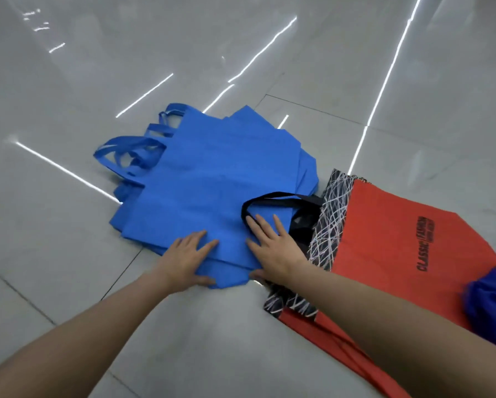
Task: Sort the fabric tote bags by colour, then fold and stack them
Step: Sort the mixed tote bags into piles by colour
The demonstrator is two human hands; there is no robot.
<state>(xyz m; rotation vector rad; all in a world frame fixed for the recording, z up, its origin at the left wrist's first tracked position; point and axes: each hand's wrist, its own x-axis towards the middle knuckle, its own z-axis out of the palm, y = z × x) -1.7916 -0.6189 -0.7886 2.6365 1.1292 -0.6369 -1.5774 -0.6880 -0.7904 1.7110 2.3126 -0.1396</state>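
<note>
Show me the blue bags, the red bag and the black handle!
blue bags (206, 179): head view, flat top of the pile.
red bag (390, 242): head view, plain red panel.
black handle (272, 195): head view, top of its loop.

1. Blue tote bags: one stack, several layers, exact number unclear
2. Orange-red tote bags: at least one, maybe more beneath
3. Dark blue fabric bundle: one
4. Hands: two

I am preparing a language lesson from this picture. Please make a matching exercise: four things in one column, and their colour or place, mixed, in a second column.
1. stack of tote bags
2. printed bag
3. strap
4. left hand

a. black
b. red
c. flat on the stack's near edge
d. blue

Pairs: 1-d, 2-b, 3-a, 4-c
</note>
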